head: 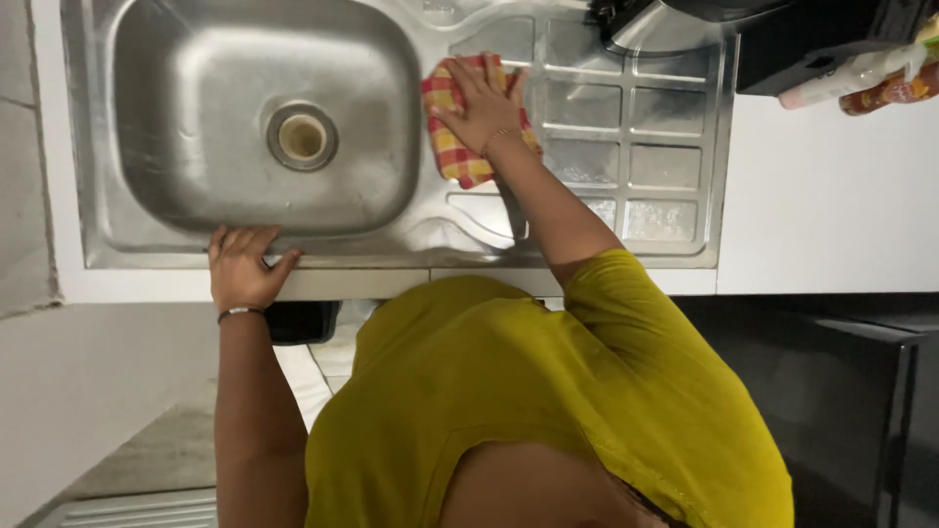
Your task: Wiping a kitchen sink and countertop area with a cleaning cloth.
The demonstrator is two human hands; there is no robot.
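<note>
Two hands, right hand (481,106) flat, open on checked cloth (452,147), left hand (240,264) open on sink (147,244) edge

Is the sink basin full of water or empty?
Empty: the sink basin shows bare steel down to its open drain, with no standing water.

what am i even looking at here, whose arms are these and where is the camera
There is no machine here: these are a person's two bare arms, filmed by one camera worn on that person's head and looking straight down, so you also see their yellow-green top.

The right hand presses flat on a red and yellow checked cloth lying on the ribbed draining board of a steel sink. The left hand, with a bangle on its wrist, rests on the sink's front edge and holds nothing.

At the top right, bottles lie on the white counter.
</note>
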